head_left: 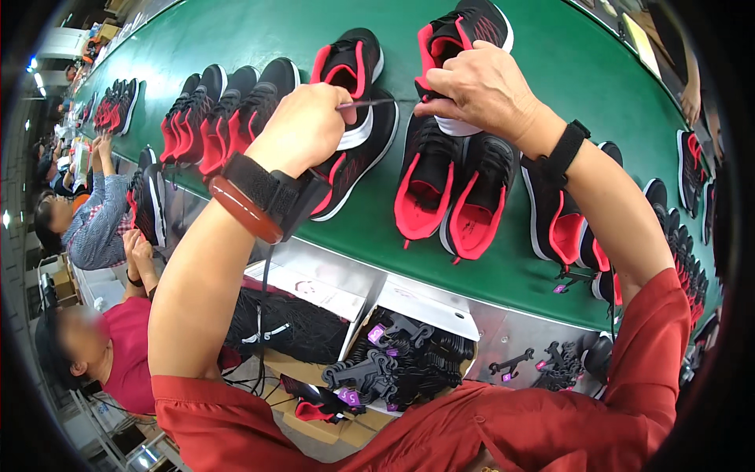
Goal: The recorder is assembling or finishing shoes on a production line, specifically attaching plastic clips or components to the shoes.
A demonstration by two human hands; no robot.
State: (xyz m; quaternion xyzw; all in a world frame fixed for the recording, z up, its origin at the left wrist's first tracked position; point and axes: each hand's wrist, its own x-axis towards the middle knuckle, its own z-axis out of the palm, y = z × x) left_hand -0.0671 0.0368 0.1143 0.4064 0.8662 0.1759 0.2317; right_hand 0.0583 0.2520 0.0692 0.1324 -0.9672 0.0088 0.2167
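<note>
My left hand [303, 126] is closed in a fist around one end of a thin dark cord [373, 103]. The cord runs across to my right hand [484, 88], whose fingers are curled and pinched at its other end. Just beyond the right hand is a black-and-red sports shoe [448, 47], its heel close to my fingers. Past the left hand, another black-and-red shoe [346, 67] rests against a shoe lying under it [370, 161]. Below my hands, a pair of matching shoes [452, 189] stands with red heels toward me.
More shoes [236, 110] line the green table [346, 236] at left; others [562, 220] stand at right. Below its near edge, an open carton [464, 315] holds black plastic hangers [393, 354] beside a bundle of black cords [287, 326]. Two co-workers [118, 346] sit at left.
</note>
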